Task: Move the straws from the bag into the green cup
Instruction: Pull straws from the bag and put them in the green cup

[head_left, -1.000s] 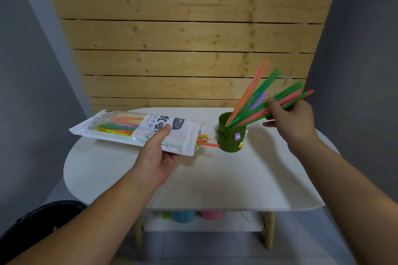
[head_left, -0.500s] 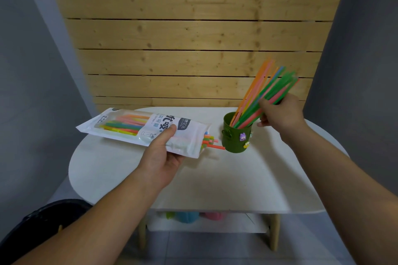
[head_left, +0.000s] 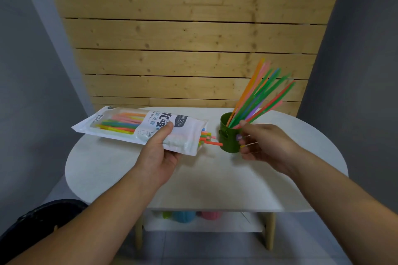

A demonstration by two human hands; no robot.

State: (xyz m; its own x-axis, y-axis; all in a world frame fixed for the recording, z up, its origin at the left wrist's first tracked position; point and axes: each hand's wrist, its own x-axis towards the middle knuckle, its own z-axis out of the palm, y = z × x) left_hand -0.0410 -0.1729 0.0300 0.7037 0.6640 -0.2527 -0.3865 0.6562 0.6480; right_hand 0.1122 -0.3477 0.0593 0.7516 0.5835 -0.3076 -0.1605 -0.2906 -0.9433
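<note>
A white straw bag (head_left: 137, 127) lies flat over the table's left half, its open mouth pointing right. My left hand (head_left: 158, 153) grips its near edge, thumb on top. Coloured straw ends (head_left: 207, 138) poke out of the mouth, nearly touching the green cup (head_left: 228, 135). Several long straws (head_left: 261, 94) stand in the cup, leaning up to the right. My right hand (head_left: 265, 146) hovers just right of the cup with its fingers spread and loosely bent, holding nothing. It hides the cup's right side.
The white oval table (head_left: 204, 180) stands against a wooden slat wall (head_left: 189, 38). Coloured cups (head_left: 187, 216) sit on the shelf under the tabletop. A dark object (head_left: 32, 219) is at the lower left beside the table.
My right hand has let go of the bunch of straws, which now stands in the cup, and has dropped down beside the cup. My left hand keeps holding the bag.
</note>
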